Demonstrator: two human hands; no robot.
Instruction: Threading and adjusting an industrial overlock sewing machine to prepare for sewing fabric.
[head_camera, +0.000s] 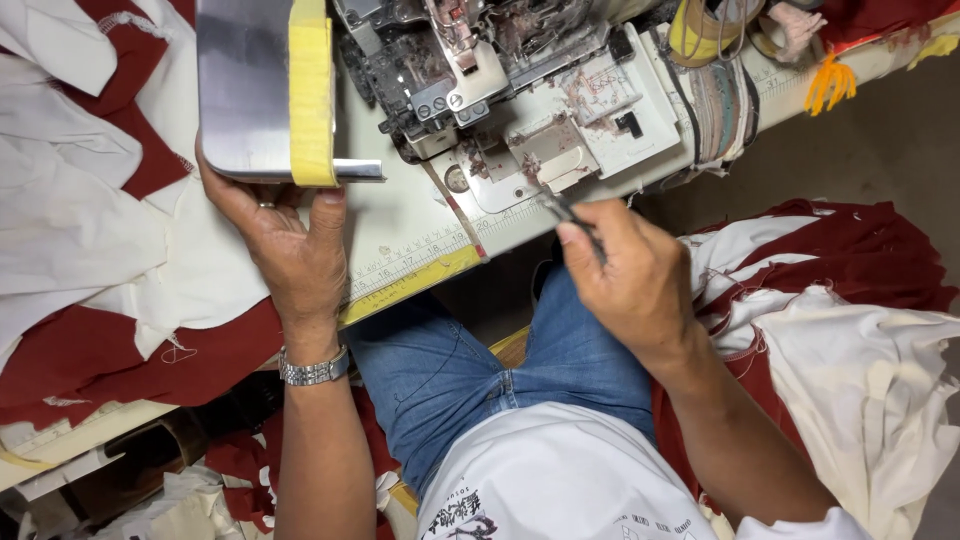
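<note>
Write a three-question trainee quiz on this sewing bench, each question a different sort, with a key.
1. True or false: the left hand rests on the metal plate with the yellow strip.
2. Multiple choice: what does the right hand hold in its grip? A) a spool of thread B) thin metal tweezers C) a tape measure
3. Fill in: the tweezers' tips point at the ______ on the table.

Key:
1. True; the thumb touches the strip's lower end.
2. B
3. Sewing machine, with red and white fabric piled to the left.
</note>
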